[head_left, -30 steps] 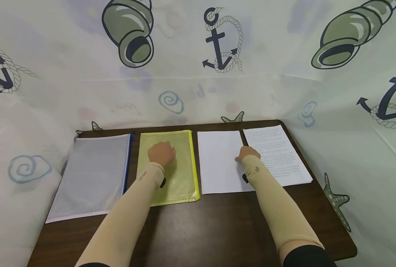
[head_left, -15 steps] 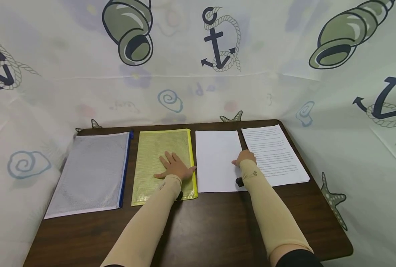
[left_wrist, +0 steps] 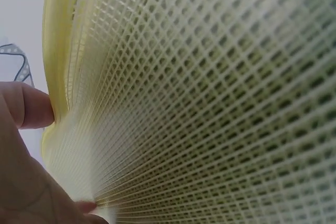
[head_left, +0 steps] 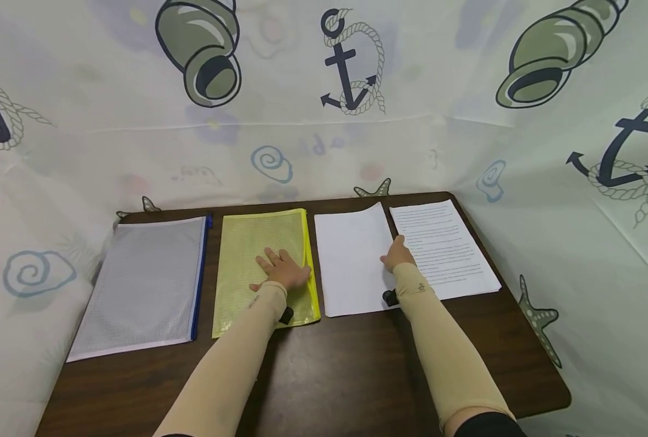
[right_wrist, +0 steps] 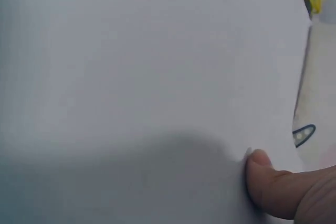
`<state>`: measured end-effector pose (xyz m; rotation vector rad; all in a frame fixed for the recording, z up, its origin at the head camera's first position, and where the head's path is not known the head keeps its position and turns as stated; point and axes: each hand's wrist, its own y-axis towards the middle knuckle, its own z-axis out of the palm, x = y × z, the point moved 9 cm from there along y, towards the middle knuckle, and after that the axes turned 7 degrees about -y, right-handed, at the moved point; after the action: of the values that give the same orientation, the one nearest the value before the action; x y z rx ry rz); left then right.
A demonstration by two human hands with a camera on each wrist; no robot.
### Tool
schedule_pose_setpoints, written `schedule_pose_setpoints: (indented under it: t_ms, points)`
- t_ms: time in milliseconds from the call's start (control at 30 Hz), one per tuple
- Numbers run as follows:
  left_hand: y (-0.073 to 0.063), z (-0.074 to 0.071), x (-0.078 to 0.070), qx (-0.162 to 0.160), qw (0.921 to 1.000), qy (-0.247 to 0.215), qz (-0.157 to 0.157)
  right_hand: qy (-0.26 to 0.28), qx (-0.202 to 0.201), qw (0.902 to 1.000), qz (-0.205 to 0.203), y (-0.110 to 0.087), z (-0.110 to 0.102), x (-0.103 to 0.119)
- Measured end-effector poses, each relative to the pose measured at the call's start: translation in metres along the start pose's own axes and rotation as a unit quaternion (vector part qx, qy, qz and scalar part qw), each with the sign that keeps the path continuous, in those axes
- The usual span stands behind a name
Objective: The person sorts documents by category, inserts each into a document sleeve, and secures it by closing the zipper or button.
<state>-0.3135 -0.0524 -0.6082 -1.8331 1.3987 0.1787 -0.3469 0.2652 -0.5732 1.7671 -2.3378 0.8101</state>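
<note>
In the head view my left hand (head_left: pixel 284 269) lies with fingers spread on a yellow mesh zipper pouch (head_left: pixel 252 233). Its thumb touches the pouch's right edge, where the left wrist view shows the yellow zipper strip (left_wrist: pixel 55 51) beside the thumb. At the right edge of the blank white paper (head_left: pixel 351 261), my right hand (head_left: pixel 399 254) pinches the sheets. The right wrist view has the thumb (right_wrist: pixel 268 182) on top of the paper; the other fingers are hidden. The paper's far right corner stands slightly raised.
Lined, written paper (head_left: pixel 444 249) lies just right of my right hand. A white mesh pouch with a blue zipper (head_left: pixel 138 279) is at the far left. All sit on a dark brown table (head_left: pixel 334 370), with a printed sheet (head_left: pixel 411 139) hanging behind and around it.
My left hand has gone from a curled fist on the pouch to spread fingers near its right edge. The blank paper has turned slightly and its far right corner has risen.
</note>
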Motion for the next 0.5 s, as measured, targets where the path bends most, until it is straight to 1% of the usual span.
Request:
schedule_pose_setpoints:
  t_ms: [67,133,167,233,300,367,433,500]
  points:
    - [-0.001,0.0,0.001,0.002,1.0,-0.008,0.002,0.024,-0.016,0.9992,-0.027,-0.004,-0.008,0.006]
    - [0.002,0.002,0.003,0.003,0.9999,-0.012,0.006,0.059,-0.045,0.996,-0.051,-0.011,-0.02,0.012]
    - [0.002,0.002,0.004,0.004,0.9999,-0.011,0.007,0.08,-0.063,0.993,-0.06,-0.015,-0.026,0.013]
    - [0.003,0.002,0.004,0.004,0.9999,-0.012,0.01,0.136,-0.098,0.9835,-0.069,-0.021,-0.037,0.013]
    - [0.002,0.001,0.003,0.004,0.9999,-0.009,0.013,0.186,-0.129,0.972,-0.066,-0.025,-0.044,0.009]
    - [-0.001,0.0,0.0,0.006,0.9998,-0.008,0.015,0.227,-0.149,0.9606,-0.056,-0.028,-0.047,0.004]
    - [-0.005,-0.003,-0.002,0.011,0.9998,-0.011,0.014,0.257,-0.16,0.9519,-0.044,-0.03,-0.046,0.0]
    - [-0.01,-0.005,-0.003,0.015,0.9998,-0.008,0.013,0.279,-0.164,0.9456,-0.036,-0.031,-0.041,-0.002]
